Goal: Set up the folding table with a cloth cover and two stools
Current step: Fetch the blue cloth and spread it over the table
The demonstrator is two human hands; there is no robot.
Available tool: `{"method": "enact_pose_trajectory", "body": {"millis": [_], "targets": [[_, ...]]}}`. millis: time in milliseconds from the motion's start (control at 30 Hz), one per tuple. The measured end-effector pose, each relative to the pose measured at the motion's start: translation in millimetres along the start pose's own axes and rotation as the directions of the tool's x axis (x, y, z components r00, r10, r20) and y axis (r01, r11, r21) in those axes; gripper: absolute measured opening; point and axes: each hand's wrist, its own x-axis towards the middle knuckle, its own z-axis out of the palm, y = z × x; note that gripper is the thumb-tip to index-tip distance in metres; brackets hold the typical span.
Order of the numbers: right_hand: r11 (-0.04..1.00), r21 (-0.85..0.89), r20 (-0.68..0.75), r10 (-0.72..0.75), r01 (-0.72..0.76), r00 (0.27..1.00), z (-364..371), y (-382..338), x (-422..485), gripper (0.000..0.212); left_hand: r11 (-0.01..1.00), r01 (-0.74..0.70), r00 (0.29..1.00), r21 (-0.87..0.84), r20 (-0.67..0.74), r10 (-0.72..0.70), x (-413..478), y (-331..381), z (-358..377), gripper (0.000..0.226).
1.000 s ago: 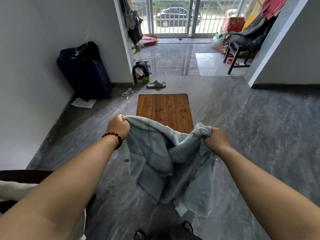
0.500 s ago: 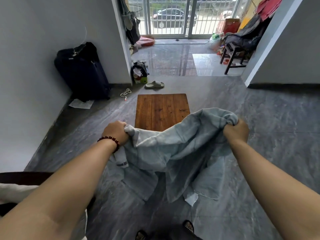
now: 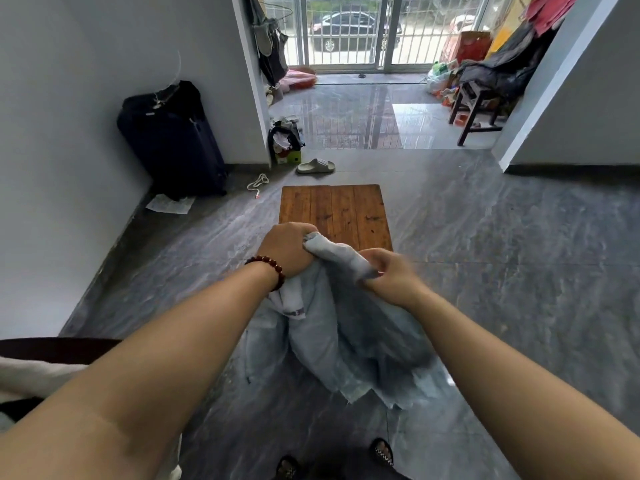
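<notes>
Cloth [image 3: 339, 341], pale blue-grey and crumpled, hangs in loose folds above the grey marbled floor [image 3: 502, 271], its lower edge dangling just ahead of the person's sandalled feet [image 3: 381, 452]. Both hands are clamped on its upper edge and sit near each other, with a short twisted roll of the fabric stretched between them. The left hand [image 3: 287, 251], with a dark red bead bracelet [image 3: 268, 268] at the wrist, has its fingers curled tight round one end of the roll. The right hand [image 3: 388, 275], slightly blurred, is curled round the other end.

Just beyond the hands stands the wooden worktop [image 3: 334, 209] of brown planks; the left hand overlaps its near edge in the view.

Past the worktop a pale slipper [image 3: 316, 166] lies on the floor, with a white cord [image 3: 259, 183] to its left. A dark suitcase [image 3: 173, 140] leans against the left wall, with a sheet of paper [image 3: 169, 204] at its foot. Farther back on the right a dark wooden stool [image 3: 474, 105] stands among piled belongings, and behind a barred door [image 3: 381, 29] a car [image 3: 349, 31] is parked.
</notes>
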Motion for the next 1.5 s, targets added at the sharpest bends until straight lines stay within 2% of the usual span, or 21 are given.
{"method": "enact_pose_trajectory", "body": {"millis": [100,133,267,400,467,567,667,733,800,867,933,1033,1100,1200,1267,1333,1367,1433,1500], "targets": [[0.994,-0.004,0.143,-0.105,0.107,0.984,23,-12,-3,0.053,0.997,-0.057,0.996,-0.045,0.067,0.06,-1,11,9,0.014],[0.992,0.033,0.129,-0.127,0.124,0.984,29,-14,-3,0.051,0.995,-0.058,0.993,-0.082,0.095,0.066,0,13,11,0.014],[0.97,0.194,0.03,-0.153,0.144,0.988,33,-25,-2,0.019,0.963,0.002,0.987,-0.268,0.154,0.041,4,12,6,0.027],[0.968,0.201,0.065,-0.167,0.151,0.984,25,-33,-1,0.014,0.929,0.098,0.985,-0.356,0.167,-0.04,-1,1,0,0.033],[0.964,0.222,0.04,-0.158,0.145,0.987,18,-35,-1,0.016,0.947,0.133,0.976,-0.291,0.207,-0.073,-6,-3,0,0.031],[0.949,0.275,-0.018,-0.157,0.156,0.987,3,-42,-1,0.023,0.99,0.137,0.949,-0.038,0.292,-0.12,-15,-7,4,0.018],[0.943,0.301,-0.147,-0.099,0.14,0.984,-19,-47,0,0.029,0.987,0.134,0.971,-0.083,0.209,-0.114,-16,-13,6,0.01],[0.966,0.232,-0.171,-0.077,0.116,0.982,-35,-46,-1,0.026,0.966,0.157,0.986,-0.206,0.083,-0.143,-11,-13,2,0.007],[0.991,0.112,-0.121,-0.062,0.076,0.991,-46,-40,-4,0.02,0.932,0.154,0.987,-0.329,0.009,-0.16,-4,-5,-1,0.008],[0.999,0.0,-0.049,-0.046,0.046,0.998,-48,-33,-9,0.015,0.936,0.097,0.995,-0.338,0.004,-0.102,2,5,-2,0.013],[0.999,-0.038,0.016,-0.02,0.021,1.0,-43,-29,-13,0.01,0.952,0.041,0.999,-0.302,0.023,-0.036,5,15,2,0.02],[0.994,-0.064,0.103,-0.076,0.083,0.992,-31,-28,-14,0.042,0.952,-0.028,0.997,-0.304,0.055,0.047,5,26,7,0.027],[0.986,-0.078,0.121,-0.139,0.149,0.983,-20,-30,-14,0.049,0.954,-0.074,0.99,-0.292,0.096,0.107,4,32,12,0.029],[0.987,-0.064,0.103,-0.139,0.146,0.985,-12,-31,-14,0.023,0.942,-0.068,0.984,-0.329,0.135,0.118,0,34,19,0.026],[0.983,-0.068,0.083,-0.162,0.168,0.983,-15,-31,-15,0.015,0.893,0.011,0.989,-0.451,0.139,0.058,-5,29,21,0.03],[0.987,0.057,0.031,-0.153,0.151,0.988,-21,-31,-17,0.018,0.828,0.091,0.984,-0.554,0.176,0.01,-10,22,20,0.039],[0.981,0.147,0.01,-0.133,0.13,0.991,-25,-32,-18,0.021,0.831,0.117,0.976,-0.544,0.219,0.006,-13,18,20,0.046],[0.939,0.329,-0.008,-0.108,0.105,0.994,-32,-35,-19,0.027,0.884,0.157,0.945,-0.44,0.327,-0.005,-18,10,23,0.064],[0.841,0.537,-0.009,-0.069,0.063,0.998,-38,-44,-19,0.029,0.922,0.171,0.932,-0.348,0.361,-0.036,-22,6,28,0.077]]}}
